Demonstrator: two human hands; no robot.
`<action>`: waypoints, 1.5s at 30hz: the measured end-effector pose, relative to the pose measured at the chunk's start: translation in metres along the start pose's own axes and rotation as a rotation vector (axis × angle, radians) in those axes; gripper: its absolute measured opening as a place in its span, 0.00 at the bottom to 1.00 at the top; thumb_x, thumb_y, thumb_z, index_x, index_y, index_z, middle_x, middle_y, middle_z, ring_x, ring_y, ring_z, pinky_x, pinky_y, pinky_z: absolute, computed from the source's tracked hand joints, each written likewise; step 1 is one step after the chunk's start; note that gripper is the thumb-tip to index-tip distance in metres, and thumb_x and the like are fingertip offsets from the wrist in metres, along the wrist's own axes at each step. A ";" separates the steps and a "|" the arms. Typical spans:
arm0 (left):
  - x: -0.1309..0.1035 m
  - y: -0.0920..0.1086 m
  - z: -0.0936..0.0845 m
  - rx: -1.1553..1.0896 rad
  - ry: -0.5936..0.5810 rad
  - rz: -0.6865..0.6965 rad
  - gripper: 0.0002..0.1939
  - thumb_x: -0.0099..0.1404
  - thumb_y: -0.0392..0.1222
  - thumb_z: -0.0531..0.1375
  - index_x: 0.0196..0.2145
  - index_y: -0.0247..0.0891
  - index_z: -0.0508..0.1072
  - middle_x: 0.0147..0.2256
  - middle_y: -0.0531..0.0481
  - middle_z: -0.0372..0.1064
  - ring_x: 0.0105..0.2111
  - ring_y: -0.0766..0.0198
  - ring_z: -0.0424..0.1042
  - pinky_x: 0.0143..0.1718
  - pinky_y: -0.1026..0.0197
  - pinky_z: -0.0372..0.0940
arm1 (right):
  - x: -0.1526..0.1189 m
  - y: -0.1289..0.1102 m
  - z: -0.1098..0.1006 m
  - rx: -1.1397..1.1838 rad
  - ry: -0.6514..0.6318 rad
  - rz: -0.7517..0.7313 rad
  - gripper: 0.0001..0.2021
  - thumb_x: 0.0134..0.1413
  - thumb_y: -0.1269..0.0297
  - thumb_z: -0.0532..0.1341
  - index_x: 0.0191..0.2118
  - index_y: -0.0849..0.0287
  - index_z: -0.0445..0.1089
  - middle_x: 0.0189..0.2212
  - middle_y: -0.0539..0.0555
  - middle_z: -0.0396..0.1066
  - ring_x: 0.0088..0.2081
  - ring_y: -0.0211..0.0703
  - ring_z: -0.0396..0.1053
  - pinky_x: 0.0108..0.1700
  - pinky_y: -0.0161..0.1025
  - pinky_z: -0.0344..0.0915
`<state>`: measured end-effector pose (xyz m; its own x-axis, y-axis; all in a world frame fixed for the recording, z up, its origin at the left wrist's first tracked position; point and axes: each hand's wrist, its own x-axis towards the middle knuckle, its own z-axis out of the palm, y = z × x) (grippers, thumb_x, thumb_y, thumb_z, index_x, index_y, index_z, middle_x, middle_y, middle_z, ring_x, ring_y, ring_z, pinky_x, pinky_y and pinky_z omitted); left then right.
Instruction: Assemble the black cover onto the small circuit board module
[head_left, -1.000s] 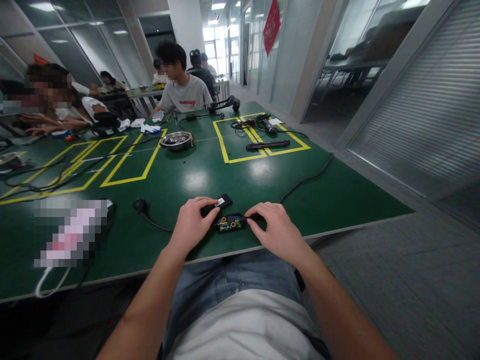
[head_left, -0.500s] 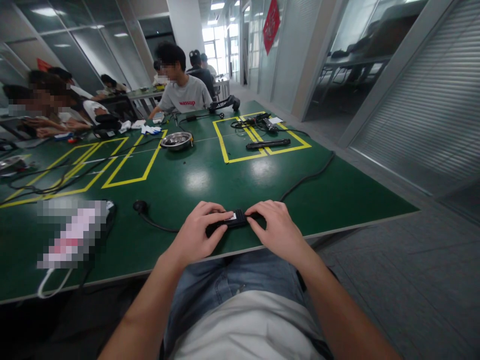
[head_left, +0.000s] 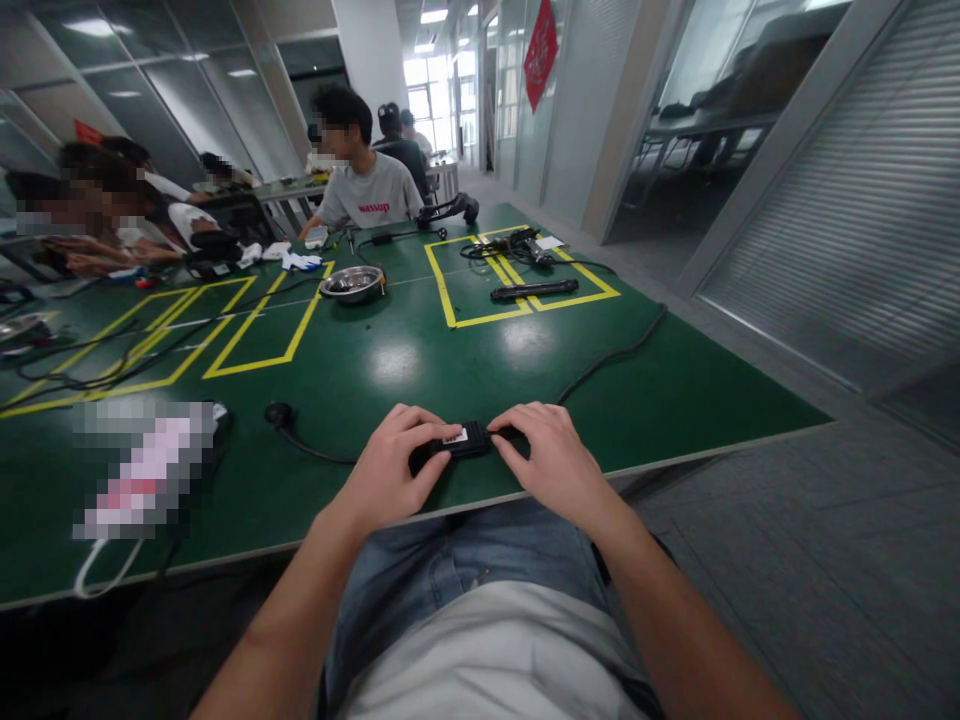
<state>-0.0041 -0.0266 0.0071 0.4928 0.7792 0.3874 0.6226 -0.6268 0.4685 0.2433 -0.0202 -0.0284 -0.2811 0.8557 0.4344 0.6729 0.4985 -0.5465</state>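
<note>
A small black power adapter [head_left: 472, 438] with ribbed ends and a white label lies on the green table close to the front edge. My left hand [head_left: 401, 455] is closed around its left end, fingers over the top and thumb along the near side. At the other end, my right hand [head_left: 551, 455] pinches the black cable [head_left: 611, 357] where it leaves the adapter. That cable runs off to the right and back across the table. From the left side a cord leads to a black plug [head_left: 278, 415] resting on the table.
A steel bowl [head_left: 352, 284] stands farther back. Inside yellow tape frames lie a black bar [head_left: 534, 289] and a tangle of cables [head_left: 510, 247]. A blurred-out pinkish item [head_left: 150, 470] is at left. Across the table sits a person in a grey shirt [head_left: 371, 190].
The fingers of my left hand have slid slightly left, and more of the adapter's label shows. My right hand has barely moved.
</note>
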 end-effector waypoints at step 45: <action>0.005 -0.006 0.002 0.273 0.088 -0.239 0.17 0.76 0.40 0.60 0.57 0.48 0.82 0.58 0.44 0.77 0.57 0.47 0.74 0.61 0.39 0.68 | 0.007 0.001 0.001 0.002 -0.065 0.004 0.07 0.72 0.66 0.62 0.40 0.52 0.76 0.42 0.55 0.80 0.48 0.52 0.73 0.52 0.50 0.63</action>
<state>-0.0044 -0.0189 0.0044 0.2668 0.8919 0.3652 0.8588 -0.3920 0.3299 0.2413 -0.0138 -0.0273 -0.3224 0.8649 0.3846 0.6730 0.4952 -0.5494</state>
